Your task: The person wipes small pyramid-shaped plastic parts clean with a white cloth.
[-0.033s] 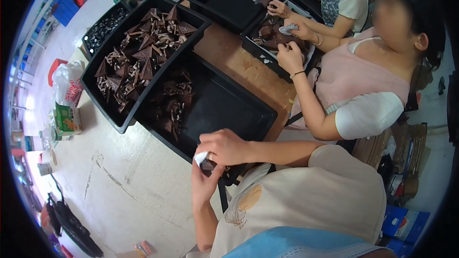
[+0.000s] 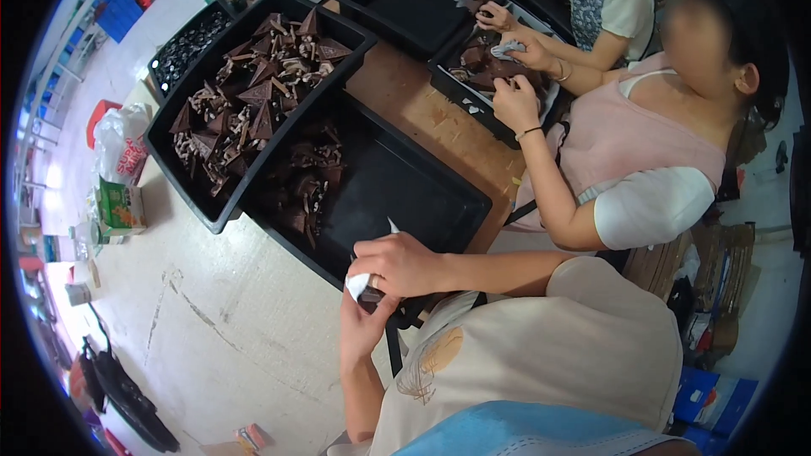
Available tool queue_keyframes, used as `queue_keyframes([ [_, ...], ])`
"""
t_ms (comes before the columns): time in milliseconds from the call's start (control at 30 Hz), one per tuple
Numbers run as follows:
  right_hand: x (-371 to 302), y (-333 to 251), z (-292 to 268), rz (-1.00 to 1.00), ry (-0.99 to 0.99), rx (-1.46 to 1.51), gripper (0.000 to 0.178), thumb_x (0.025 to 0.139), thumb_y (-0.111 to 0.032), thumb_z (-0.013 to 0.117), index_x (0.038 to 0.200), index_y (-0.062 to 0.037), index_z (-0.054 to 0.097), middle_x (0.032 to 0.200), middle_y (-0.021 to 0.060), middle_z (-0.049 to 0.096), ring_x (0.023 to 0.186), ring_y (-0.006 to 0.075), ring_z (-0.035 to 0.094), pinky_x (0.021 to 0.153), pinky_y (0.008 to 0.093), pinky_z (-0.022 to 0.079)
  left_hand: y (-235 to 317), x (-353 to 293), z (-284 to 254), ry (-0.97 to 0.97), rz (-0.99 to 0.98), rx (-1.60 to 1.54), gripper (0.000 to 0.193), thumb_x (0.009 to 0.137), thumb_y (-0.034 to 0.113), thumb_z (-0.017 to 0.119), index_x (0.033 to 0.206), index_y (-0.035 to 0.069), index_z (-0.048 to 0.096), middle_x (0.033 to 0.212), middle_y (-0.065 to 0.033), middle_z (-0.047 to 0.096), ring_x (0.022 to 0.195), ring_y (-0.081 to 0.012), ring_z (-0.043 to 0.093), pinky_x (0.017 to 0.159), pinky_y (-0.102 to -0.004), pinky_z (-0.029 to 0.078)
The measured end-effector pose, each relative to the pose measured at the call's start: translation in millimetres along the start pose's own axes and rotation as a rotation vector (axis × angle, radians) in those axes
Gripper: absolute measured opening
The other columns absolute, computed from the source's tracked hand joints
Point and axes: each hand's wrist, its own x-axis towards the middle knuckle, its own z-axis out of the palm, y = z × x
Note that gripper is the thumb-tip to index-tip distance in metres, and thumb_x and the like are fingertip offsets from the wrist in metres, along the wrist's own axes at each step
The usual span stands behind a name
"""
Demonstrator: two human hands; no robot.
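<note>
- White cloth wad (image 2: 358, 285) sits pinched in our right hand (image 2: 401, 263), pressed against a small dark brown part (image 2: 372, 295) that our left hand (image 2: 361, 325) grips from below, at the near edge of the table.
- At 11 o'clock from it lies a shallow black plastic tray (image 2: 405, 194) with brown pieces.
- Farther at 11 o'clock, a deeper black bin (image 2: 253, 101) holds brown triangular parts.
- At 2 o'clock, a neighbour's hand (image 2: 515, 101) works over another tray.

dark piece (image 2: 372, 294) mostly hidden — hands covering
</note>
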Motion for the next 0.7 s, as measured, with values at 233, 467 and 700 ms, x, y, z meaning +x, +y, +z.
queue_keyframes([
  [233, 19.6, 7.1, -6.3, -0.027, -0.010, 0.088, 0.013, 0.073, -0.006, 0.065, 0.084, -0.0079, 0.071, 0.076, 0.0071, 0.060, 0.067, 0.0274, 0.063, 0.059, 0.0360, 0.051, -13.0, -4.0, -12.4, 0.012, 0.029, -0.257, 0.056, 0.080, 0.014, 0.076, 0.125, -0.001, 0.047, 0.103, -0.0030, 0.058, 0.091, -0.0117, 0.058, 0.078, -0.0257, 0.048],
  [467, 17.8, 11.1, -11.7, -0.014, -0.115, 0.140, 0.019, 0.072, -0.004, 0.065, 0.089, -0.0091, 0.071, 0.079, 0.0079, 0.062, 0.071, 0.0287, 0.063, 0.063, 0.0365, 0.052, -7.2, -3.9, -1.4, 0.046, -0.002, -0.344, 0.066, 0.070, 0.008, 0.084, 0.124, 0.002, 0.047, 0.101, -0.0036, 0.059, 0.091, -0.0131, 0.060, 0.079, -0.0273, 0.051],
  [700, 25.0, -1.4, -16.3, -0.036, -0.247, 0.225, 0.025, 0.070, 0.000, 0.065, 0.092, -0.0097, 0.073, 0.081, 0.0089, 0.063, 0.074, 0.0270, 0.064, 0.067, 0.0339, 0.051, 8.4, -5.4, -2.2, 0.095, 0.076, -0.163, 0.056, 0.069, 0.004, 0.082, 0.113, 0.005, 0.048, 0.095, -0.0027, 0.058, 0.088, -0.0111, 0.058, 0.076, -0.0244, 0.049],
])
